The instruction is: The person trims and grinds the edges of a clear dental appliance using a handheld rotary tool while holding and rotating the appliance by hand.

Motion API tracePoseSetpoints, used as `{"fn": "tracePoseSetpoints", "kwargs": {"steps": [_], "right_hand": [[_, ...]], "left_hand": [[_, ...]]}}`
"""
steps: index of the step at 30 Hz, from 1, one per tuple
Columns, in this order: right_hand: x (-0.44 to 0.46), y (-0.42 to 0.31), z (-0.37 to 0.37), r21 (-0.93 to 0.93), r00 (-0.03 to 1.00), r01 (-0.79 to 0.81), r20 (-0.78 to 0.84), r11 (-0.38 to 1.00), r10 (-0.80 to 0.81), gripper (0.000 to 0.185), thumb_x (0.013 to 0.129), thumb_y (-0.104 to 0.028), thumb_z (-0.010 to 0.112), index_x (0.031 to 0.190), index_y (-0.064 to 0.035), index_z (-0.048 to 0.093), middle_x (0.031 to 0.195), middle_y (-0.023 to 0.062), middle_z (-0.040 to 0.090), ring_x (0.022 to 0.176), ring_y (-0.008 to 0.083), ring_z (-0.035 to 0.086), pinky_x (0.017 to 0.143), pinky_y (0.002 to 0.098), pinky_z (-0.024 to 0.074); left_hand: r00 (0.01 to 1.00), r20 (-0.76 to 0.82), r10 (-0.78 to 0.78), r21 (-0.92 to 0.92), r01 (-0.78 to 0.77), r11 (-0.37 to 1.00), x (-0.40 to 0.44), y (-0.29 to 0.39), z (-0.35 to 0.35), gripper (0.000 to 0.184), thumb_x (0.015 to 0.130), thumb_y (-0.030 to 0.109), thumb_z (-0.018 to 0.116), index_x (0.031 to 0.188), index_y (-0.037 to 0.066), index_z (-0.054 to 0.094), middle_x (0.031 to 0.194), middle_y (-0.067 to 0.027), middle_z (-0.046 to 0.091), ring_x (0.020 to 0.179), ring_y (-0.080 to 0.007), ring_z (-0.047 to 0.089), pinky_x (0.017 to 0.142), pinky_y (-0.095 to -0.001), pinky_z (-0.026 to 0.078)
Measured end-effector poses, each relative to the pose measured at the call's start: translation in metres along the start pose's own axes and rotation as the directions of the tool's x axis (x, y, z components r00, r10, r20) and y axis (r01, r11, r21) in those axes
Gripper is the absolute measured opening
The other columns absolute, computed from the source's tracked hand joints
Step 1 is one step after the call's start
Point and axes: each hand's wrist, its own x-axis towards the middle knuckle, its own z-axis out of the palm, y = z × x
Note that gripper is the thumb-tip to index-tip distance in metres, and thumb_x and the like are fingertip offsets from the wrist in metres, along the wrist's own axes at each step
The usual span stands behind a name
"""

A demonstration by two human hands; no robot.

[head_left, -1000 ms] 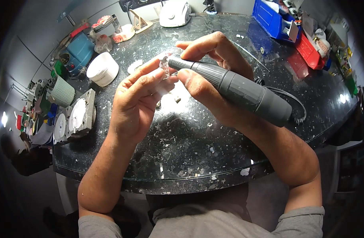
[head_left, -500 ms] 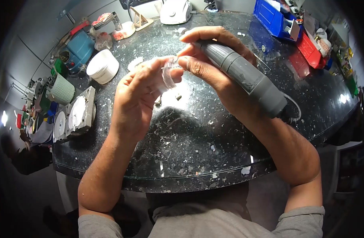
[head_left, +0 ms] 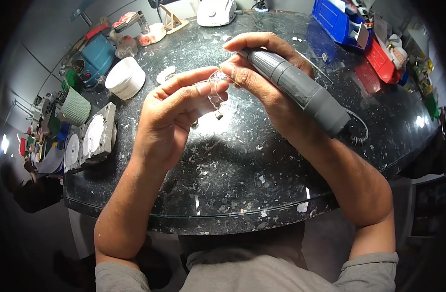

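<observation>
- We see the black tabletop (head_left: 242, 194) spread with pale flecks and shavings around the hands; material has evidently come off here, though we cannot tell how much came from the present piece.
- Our left hand (head_left: 172, 112) has its thumb and fingers nearly straight, pinched together with only a thin gap between them, and that gap is filled by the clear piece (head_left: 215, 97).
- Our right hand (head_left: 269, 95) is wrapped loosely about the grey handpiece (head_left: 301, 82), which lies back between thumb and forefinger; its thumb tip seems to touch the clear piece's upper edge.
- A second ago the handpiece's nose was right at the clear piece; now it points up and past it, partly hidden by the fingers.
- The clear piece is held up over the bright patch of tabletop, between both sets of fingertips, and has turned since half a second ago. We judge the work on it unfinished, as it is not set down and the handpiece stays in hand; its edges are too small for us to tell what remains.
- Below it lies a small dark crumb (head_left: 219, 116).
</observation>
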Motion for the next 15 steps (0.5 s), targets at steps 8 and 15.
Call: {"fn": "tracePoseSetpoints", "kwargs": {"steps": [8,15], "right_hand": [[0.004,-0.007,-0.004,-0.132,0.990,0.119,-0.054,0.984,-0.127,0.028,0.095,-0.018,0.065,0.119,-0.0030,0.063,0.098,0.0048,0.068,0.086,0.0049,0.059,0.075,0.0198,0.0460],[-0.003,-0.015,-0.001,-0.191,0.997,0.074,-0.007,0.979,-0.076,0.023,0.091,-0.011,0.066,0.111,-0.0033,0.059,0.092,0.0031,0.062,0.084,0.0055,0.057,0.074,0.0208,0.0467]], "left_hand": [[0.996,-0.053,0.068,-0.171,-0.076,0.982,-0.001,-0.003,-0.004,0.045,0.096,0.010,0.063,0.133,-0.013,0.048,0.123,-0.0301,0.063,0.115,-0.0349,0.065,0.104,-0.0422,0.052],[0.996,-0.050,0.068,-0.161,-0.075,0.984,0.000,-0.002,-0.002,0.046,0.096,0.009,0.062,0.134,-0.013,0.047,0.125,-0.0299,0.062,0.117,-0.0346,0.064,0.105,-0.0424,0.051]]}}
